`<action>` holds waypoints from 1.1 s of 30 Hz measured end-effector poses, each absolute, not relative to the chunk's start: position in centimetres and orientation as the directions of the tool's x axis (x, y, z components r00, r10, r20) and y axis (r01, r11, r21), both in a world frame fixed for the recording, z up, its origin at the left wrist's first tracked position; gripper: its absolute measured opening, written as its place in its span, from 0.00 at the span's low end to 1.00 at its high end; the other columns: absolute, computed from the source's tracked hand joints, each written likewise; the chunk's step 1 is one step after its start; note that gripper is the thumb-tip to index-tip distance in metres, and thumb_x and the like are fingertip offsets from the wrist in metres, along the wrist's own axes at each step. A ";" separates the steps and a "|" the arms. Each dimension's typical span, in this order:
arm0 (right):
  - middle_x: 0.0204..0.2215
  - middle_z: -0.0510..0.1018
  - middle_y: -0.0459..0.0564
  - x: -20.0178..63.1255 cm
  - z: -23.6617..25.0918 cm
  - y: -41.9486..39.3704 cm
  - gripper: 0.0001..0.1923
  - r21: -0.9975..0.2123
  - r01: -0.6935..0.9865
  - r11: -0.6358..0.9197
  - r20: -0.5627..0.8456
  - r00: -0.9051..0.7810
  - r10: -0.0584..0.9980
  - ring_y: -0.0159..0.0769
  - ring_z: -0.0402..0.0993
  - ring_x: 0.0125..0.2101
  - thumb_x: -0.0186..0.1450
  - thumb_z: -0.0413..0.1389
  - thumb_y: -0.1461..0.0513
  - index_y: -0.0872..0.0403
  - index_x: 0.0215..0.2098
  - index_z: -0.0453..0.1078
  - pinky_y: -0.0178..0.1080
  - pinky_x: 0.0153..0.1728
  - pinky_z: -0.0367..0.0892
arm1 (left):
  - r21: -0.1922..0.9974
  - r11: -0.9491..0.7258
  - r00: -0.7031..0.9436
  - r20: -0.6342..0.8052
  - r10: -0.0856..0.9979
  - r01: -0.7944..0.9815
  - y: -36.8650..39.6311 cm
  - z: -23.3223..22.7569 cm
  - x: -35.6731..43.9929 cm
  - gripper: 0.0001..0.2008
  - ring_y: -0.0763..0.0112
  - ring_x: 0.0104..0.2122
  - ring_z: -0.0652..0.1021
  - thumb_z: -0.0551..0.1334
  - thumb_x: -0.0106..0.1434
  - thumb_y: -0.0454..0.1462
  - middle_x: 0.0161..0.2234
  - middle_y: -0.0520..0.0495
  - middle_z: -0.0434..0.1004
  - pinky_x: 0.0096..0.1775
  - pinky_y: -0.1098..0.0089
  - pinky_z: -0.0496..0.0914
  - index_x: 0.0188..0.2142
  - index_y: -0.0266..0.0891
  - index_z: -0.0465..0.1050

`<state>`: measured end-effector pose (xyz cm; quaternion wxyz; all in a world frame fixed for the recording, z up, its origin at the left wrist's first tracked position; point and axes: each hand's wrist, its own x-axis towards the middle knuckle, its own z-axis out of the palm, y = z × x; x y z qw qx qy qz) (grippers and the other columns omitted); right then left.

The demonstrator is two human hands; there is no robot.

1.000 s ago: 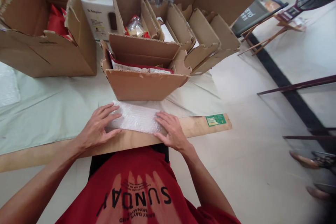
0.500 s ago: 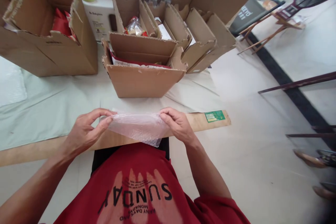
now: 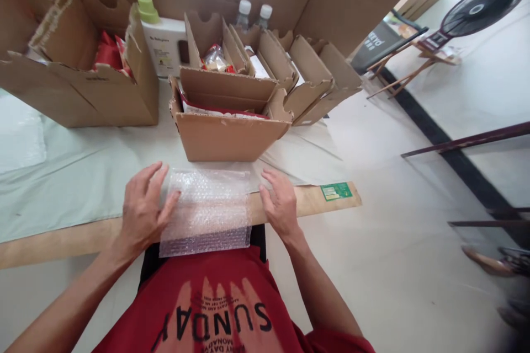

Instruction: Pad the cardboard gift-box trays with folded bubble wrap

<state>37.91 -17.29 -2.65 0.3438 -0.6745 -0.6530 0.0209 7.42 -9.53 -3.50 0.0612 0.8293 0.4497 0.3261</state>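
Note:
A clear bubble wrap sheet point(image 3: 209, 204) lies flat across the table's front edge, its near end hanging over toward my lap. On its left side is my left hand point(image 3: 144, 207), fingers apart, the thumb close to the sheet's edge; whether it touches I cannot tell. Just off the right edge, my right hand point(image 3: 279, 201) is held with fingers spread and nothing in them. Beyond the sheet stands an open cardboard box point(image 3: 229, 138) with red and white packets inside.
Further cardboard bins point(image 3: 306, 88) stand behind, beside a white bottle with a green cap point(image 3: 168, 47). A larger carton point(image 3: 111, 96) is at left, near more bubble wrap point(image 3: 20, 135). A fan point(image 3: 476, 9) and a person's foot point(image 3: 484, 260) are at right.
The bubble wrap went from being pinched up between both hands to lying flat. Both hands have let go and opened. The view has tilted slightly upward.

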 end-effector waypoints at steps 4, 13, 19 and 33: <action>0.69 0.68 0.56 32.5 -3.0 -16.4 0.26 -0.360 0.870 0.337 0.238 -0.263 0.935 0.49 0.61 0.69 0.73 0.55 0.59 0.49 0.69 0.64 0.54 0.66 0.63 | 0.223 -0.790 0.709 0.350 0.612 0.571 -11.3 -4.9 8.1 0.38 0.46 0.72 0.58 0.56 0.73 0.47 0.72 0.30 0.57 0.70 0.47 0.53 0.75 0.38 0.42; 0.73 0.60 0.58 36.4 -6.7 -17.2 0.33 -0.276 0.931 0.239 0.092 -0.222 0.971 0.54 0.53 0.73 0.73 0.56 0.49 0.51 0.72 0.60 0.61 0.70 0.52 | 0.210 -0.709 0.702 0.121 0.702 0.673 -9.8 -7.2 7.2 0.38 0.33 0.73 0.52 0.55 0.70 0.58 0.74 0.26 0.51 0.69 0.34 0.45 0.69 0.37 0.60; 0.71 0.63 0.64 40.1 -4.5 -24.1 0.36 -0.265 0.922 0.283 0.098 -0.266 0.959 0.57 0.57 0.71 0.70 0.59 0.51 0.54 0.71 0.60 0.61 0.66 0.59 | 0.266 -0.822 0.814 0.172 0.554 0.503 -11.7 -5.8 2.6 0.43 0.41 0.74 0.53 0.59 0.67 0.59 0.76 0.36 0.48 0.71 0.43 0.47 0.74 0.46 0.51; 0.65 0.72 0.59 38.1 -4.8 -23.7 0.31 -0.392 0.826 0.404 0.176 -0.364 0.915 0.48 0.64 0.67 0.65 0.55 0.68 0.56 0.67 0.66 0.54 0.63 0.65 | 0.369 -0.835 0.838 0.212 0.503 0.409 -12.9 -5.0 1.1 0.42 0.53 0.70 0.66 0.58 0.65 0.32 0.70 0.38 0.65 0.70 0.49 0.55 0.75 0.43 0.46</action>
